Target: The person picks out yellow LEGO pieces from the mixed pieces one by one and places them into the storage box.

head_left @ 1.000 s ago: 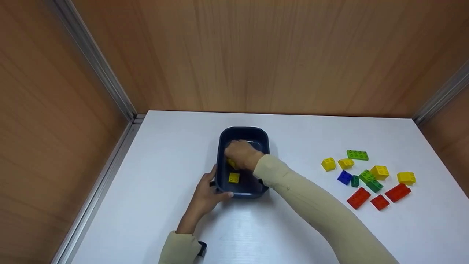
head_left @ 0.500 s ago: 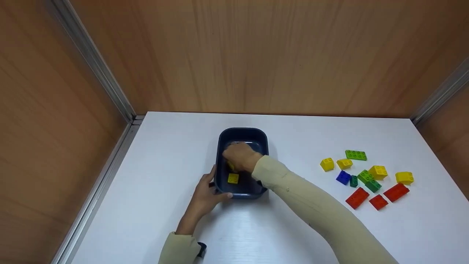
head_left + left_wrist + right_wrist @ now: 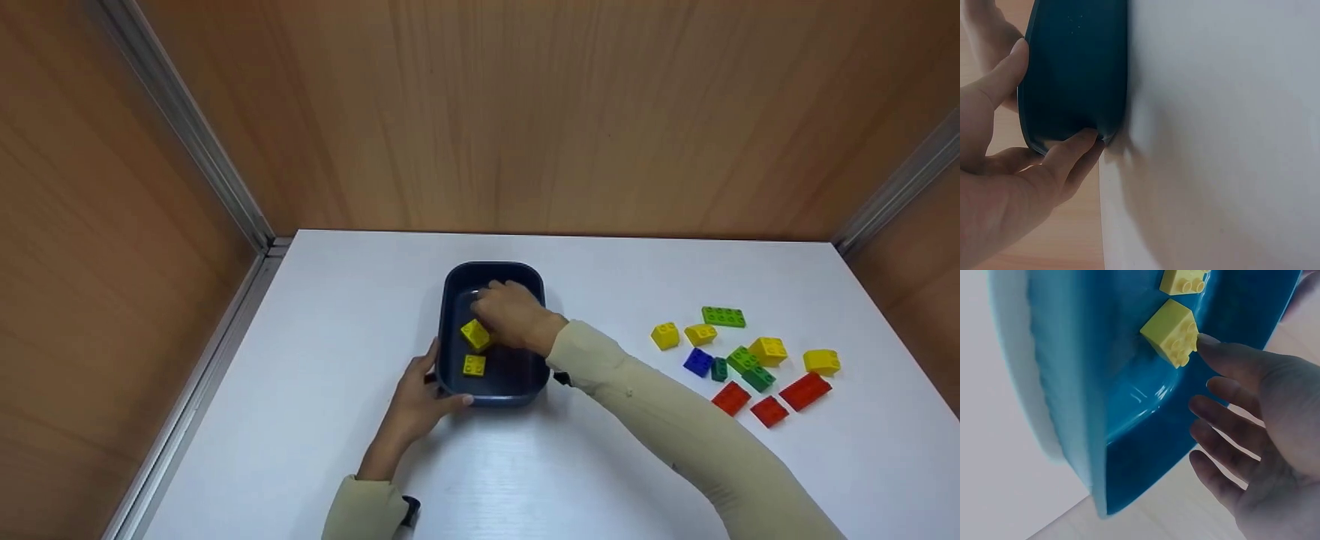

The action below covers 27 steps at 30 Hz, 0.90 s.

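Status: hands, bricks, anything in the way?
Left hand grips blue bin. Right hand over it, holding nothing. Two yellow bricks inside. No obstruction visible.

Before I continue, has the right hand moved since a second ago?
Yes: in the head view, the right hand has shifted right against the bin, uncovering more of the farther yellow block.

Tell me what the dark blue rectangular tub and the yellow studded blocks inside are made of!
The dark blue rectangular tub seems smooth, shiny plastic: light glints off its inside. The yellow studded blocks seem hard plastic too, perhaps duller, with crisp edges and round studs.
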### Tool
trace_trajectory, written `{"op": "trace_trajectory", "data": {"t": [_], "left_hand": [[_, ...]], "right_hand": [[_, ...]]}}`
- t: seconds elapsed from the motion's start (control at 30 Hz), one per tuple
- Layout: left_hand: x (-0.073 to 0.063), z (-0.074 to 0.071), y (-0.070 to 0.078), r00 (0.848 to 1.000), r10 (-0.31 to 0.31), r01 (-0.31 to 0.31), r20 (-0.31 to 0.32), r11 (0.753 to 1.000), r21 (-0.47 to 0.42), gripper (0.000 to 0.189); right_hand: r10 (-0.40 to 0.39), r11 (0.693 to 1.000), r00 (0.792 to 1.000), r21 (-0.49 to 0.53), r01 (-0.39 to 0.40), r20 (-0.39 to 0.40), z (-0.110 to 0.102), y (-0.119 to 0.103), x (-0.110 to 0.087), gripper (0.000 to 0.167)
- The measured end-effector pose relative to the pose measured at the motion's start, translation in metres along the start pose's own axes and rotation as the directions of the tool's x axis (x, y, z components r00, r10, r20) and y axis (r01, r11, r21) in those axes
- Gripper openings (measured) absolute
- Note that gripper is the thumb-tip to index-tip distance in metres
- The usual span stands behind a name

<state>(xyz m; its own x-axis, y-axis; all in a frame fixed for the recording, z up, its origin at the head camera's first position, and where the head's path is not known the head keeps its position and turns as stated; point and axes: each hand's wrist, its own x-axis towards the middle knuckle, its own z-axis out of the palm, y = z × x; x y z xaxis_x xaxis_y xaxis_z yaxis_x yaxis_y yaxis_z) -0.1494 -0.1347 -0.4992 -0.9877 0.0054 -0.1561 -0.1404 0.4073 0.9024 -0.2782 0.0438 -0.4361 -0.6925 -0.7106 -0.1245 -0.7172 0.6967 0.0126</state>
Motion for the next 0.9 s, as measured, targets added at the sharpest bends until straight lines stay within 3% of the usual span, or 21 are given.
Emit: {"op": "trace_trajectory", "data": {"t": [0.47,0.9], "left_hand": [[0.001,0.001,0.002,1.000,-0.003,0.004,-0.018,1.000,0.028,0.107],[0.002,0.001,0.000,1.000,-0.007,0.008,-0.017,1.000,0.022,0.107]], "right_hand": [[0.032,0.999,0.986,0.035,-0.026,-0.163,0.000,0.027,-0.046,0.040],[0.138,0.988,0.961,0.098,-0.118,-0.238,0.013,0.059,-0.087,0.042]]}}
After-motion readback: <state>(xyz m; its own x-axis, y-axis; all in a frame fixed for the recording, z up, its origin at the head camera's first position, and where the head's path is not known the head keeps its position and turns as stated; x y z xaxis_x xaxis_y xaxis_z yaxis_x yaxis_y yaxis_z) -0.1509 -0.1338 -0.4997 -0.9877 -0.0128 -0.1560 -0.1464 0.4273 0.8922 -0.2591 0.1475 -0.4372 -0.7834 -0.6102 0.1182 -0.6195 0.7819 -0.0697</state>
